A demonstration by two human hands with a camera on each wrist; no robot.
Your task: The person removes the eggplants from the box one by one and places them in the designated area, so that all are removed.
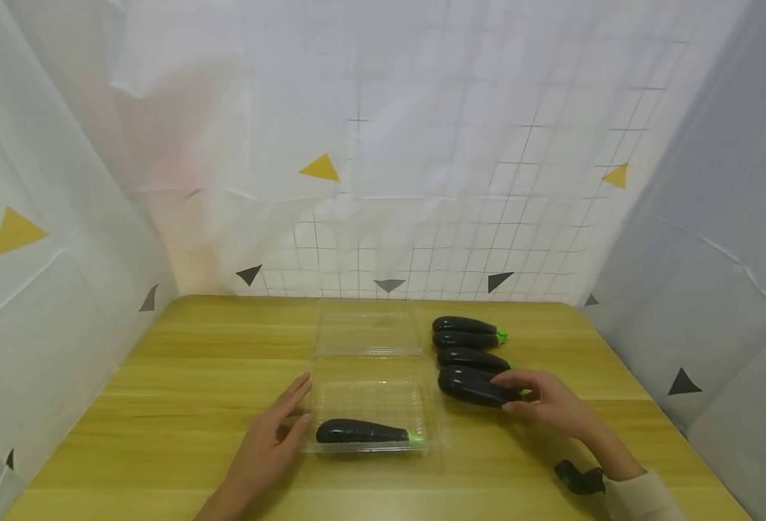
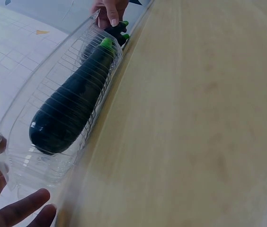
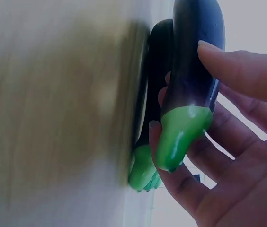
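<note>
A dark purple eggplant with a green stem end (image 1: 468,386) is in my right hand (image 1: 555,405), which pinches it close to the stem. In the right wrist view the thumb presses one side of this eggplant (image 3: 195,61), fingers behind it. A clear plastic clamshell box (image 1: 434,412) lies on the table with its lid (image 1: 366,327) folded back. Another eggplant (image 1: 362,431) lies along the box's front side, stem to the right. My left hand (image 1: 268,438) is at the box's left side, fingers fairly straight and fingertips right at the rim.
Three more eggplants (image 1: 466,340) lie in a row right of the box, behind the held one. A small dark object (image 1: 578,477) shows beside the right wrist. White sheeting (image 1: 422,239) with grid lines and triangles walls the wooden table (image 1: 213,354) at the back and sides.
</note>
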